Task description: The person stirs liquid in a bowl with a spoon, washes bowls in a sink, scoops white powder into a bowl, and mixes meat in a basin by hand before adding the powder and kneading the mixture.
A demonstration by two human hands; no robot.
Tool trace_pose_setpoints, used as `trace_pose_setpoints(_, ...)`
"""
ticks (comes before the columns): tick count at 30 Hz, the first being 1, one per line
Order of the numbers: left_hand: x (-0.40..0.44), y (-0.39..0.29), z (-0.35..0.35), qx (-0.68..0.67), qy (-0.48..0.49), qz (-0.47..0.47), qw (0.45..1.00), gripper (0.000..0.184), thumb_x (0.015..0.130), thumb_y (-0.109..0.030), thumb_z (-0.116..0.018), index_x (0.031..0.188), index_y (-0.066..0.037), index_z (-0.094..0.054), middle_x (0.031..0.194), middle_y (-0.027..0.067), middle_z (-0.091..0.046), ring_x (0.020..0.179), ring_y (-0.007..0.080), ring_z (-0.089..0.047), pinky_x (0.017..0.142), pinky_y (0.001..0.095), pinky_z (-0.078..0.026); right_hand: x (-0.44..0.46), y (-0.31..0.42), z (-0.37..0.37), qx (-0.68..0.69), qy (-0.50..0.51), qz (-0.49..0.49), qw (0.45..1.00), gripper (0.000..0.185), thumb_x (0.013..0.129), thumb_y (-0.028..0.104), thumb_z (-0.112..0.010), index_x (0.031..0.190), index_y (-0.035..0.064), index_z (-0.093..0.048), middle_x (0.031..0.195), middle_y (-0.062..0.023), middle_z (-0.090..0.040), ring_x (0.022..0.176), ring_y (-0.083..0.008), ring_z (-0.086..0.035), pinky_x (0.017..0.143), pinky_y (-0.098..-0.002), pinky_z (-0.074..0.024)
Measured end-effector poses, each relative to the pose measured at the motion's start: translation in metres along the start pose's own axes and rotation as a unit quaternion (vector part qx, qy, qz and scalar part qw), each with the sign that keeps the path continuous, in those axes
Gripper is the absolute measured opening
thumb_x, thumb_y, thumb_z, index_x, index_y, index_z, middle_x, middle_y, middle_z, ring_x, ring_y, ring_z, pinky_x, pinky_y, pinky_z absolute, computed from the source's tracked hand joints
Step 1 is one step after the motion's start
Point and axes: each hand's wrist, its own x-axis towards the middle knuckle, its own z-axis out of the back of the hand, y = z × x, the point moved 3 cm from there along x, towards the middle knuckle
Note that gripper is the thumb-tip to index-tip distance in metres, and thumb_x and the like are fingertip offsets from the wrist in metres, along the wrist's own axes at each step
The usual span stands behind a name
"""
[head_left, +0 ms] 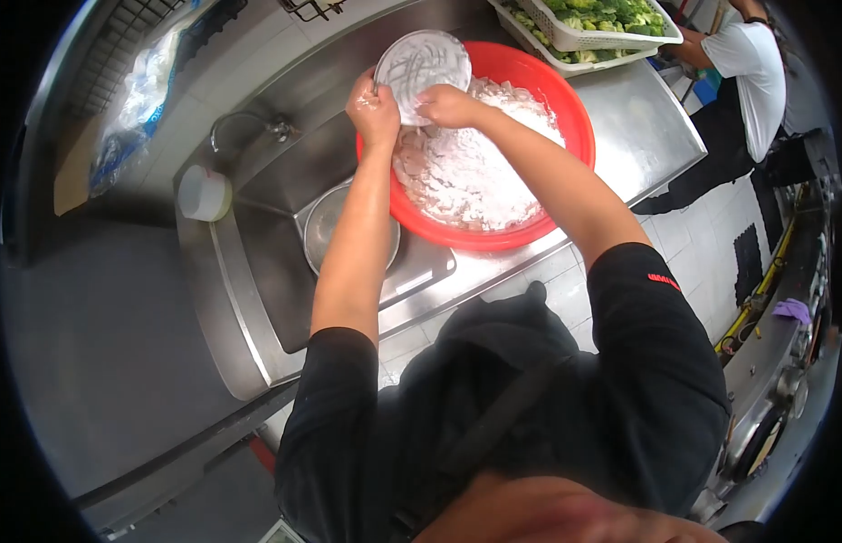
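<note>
A round metal bowl [425,61], its inside streaked with white powder, is tipped over the far left part of a large red basin [577,122]. My left hand [373,109] grips the bowl's left edge and has white powder on it. At the bowl's lower right, my right hand [446,107] has its fingers curled against the powdered inside; the fingertips are partly hidden. Pale pieces under a thick layer of white powder [475,181] fill the basin below both hands.
The basin stands partly over a steel sink [258,226] holding a round metal pan [335,231]. A faucet [249,129] and a white tub [204,194] are at left. Baskets of broccoli [611,36] stand beyond the basin. Another person [747,86] works at far right.
</note>
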Motion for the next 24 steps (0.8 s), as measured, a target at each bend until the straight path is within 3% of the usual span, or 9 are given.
trace_pose_setpoints(2,0.001,0.005,0.006,0.006,-0.031,-0.053,0.998,0.02,0.074,0.0,-0.05,0.089,0.006,-0.062,0.092,0.024,-0.065,0.08,0.0389,-0.064,0.071,0.0405,-0.05,0.013,-0.005,0.014,-0.004,0.115,-0.024,0.993,0.033,0.078,0.023,-0.057,0.102,0.0014,-0.064,0.098,-0.026,-0.064,0.09,-0.0438,-0.061,0.084,-0.0463,-0.049)
trace_pose_setpoints(4,-0.005,0.011,0.003,0.032,-0.021,-0.023,0.999,0.02,0.074,0.0,-0.05,0.088,0.005,-0.062,0.089,0.024,-0.066,0.079,0.0392,-0.064,0.07,0.0409,-0.049,0.012,-0.014,0.031,-0.047,-0.247,-0.062,0.966,0.032,0.077,0.02,-0.056,0.101,-0.0002,-0.064,0.096,-0.026,-0.065,0.091,-0.0438,-0.061,0.083,-0.0463,-0.0494)
trace_pose_setpoints(6,-0.008,0.003,-0.006,0.055,-0.015,0.002,0.998,0.019,0.074,-0.001,-0.051,0.087,0.005,-0.063,0.086,0.024,-0.066,0.077,0.0396,-0.063,0.069,0.0414,-0.049,0.021,0.01,0.033,-0.033,-0.315,-0.107,0.942,0.031,0.077,0.017,-0.053,0.099,-0.0021,-0.064,0.098,-0.0266,-0.065,0.095,-0.0427,-0.062,0.085,-0.0464,-0.0489)
trace_pose_setpoints(10,-0.021,0.003,-0.015,-0.021,0.036,0.135,0.99,0.01,0.074,-0.001,-0.056,0.067,0.002,-0.049,0.059,0.0154,-0.053,0.058,0.0188,-0.052,0.059,0.0395,-0.043,0.035,0.021,0.013,-0.083,-0.18,-0.077,0.977,0.032,0.074,0.01,-0.056,0.102,-0.0007,-0.065,0.104,-0.0261,-0.064,0.1,-0.0407,-0.062,0.088,-0.0455,-0.0485)
trace_pose_setpoints(12,-0.006,0.009,0.004,0.039,0.125,0.148,0.98,0.009,0.073,-0.004,-0.061,0.071,0.002,-0.055,0.069,0.0259,-0.057,0.068,0.04,-0.062,0.062,0.0436,-0.046,0.018,0.028,0.006,-0.213,0.184,0.058,0.958,0.036,0.074,0.007,-0.056,0.109,0.0014,-0.064,0.103,-0.0239,-0.065,0.099,-0.0402,-0.061,0.09,-0.0451,-0.0472)
trace_pose_setpoints(14,0.001,0.021,0.008,0.106,0.145,0.154,0.972,0.012,0.072,-0.003,-0.062,0.07,0.003,-0.052,0.071,0.0255,-0.058,0.07,0.0408,-0.062,0.063,0.0434,-0.046,0.008,0.028,0.014,-0.262,0.259,0.067,0.927,0.036,0.075,0.004,-0.056,0.11,0.0039,-0.065,0.112,-0.0196,-0.064,0.105,-0.0378,-0.06,0.093,-0.0445,-0.0458)
trace_pose_setpoints(17,0.005,-0.008,0.01,0.093,0.133,0.064,0.985,0.013,0.072,0.0,-0.061,0.069,0.003,-0.049,0.08,0.0252,-0.063,0.076,0.0433,-0.062,0.066,0.0425,-0.048,0.014,0.019,0.036,-0.248,-0.155,0.195,0.936,0.033,0.078,0.008,-0.057,0.111,0.0061,-0.064,0.123,-0.0178,-0.059,0.111,-0.0357,-0.057,0.093,-0.0451,-0.0458)
trace_pose_setpoints(21,0.008,-0.015,-0.002,-0.021,0.022,-0.088,0.996,0.012,0.07,0.003,-0.06,0.069,0.003,-0.048,0.1,0.0244,-0.066,0.085,0.0422,-0.063,0.071,0.0413,-0.049,-0.001,-0.024,-0.016,-0.183,-0.337,0.034,0.923,0.032,0.082,0.017,-0.059,0.11,0.0028,-0.063,0.118,-0.0244,-0.059,0.108,-0.0381,-0.057,0.092,-0.0459,-0.0454)
trace_pose_setpoints(24,0.002,-0.013,-0.015,0.014,0.015,-0.163,0.986,0.011,0.069,0.005,-0.058,0.068,0.003,-0.047,0.117,0.0226,-0.063,0.093,0.0401,-0.063,0.075,0.0411,-0.051,-0.006,-0.017,-0.04,0.245,-0.219,-0.118,0.937,0.034,0.084,0.021,-0.057,0.107,-0.0041,-0.062,0.107,-0.0283,-0.061,0.105,-0.0353,-0.059,0.091,-0.0426,-0.0458)
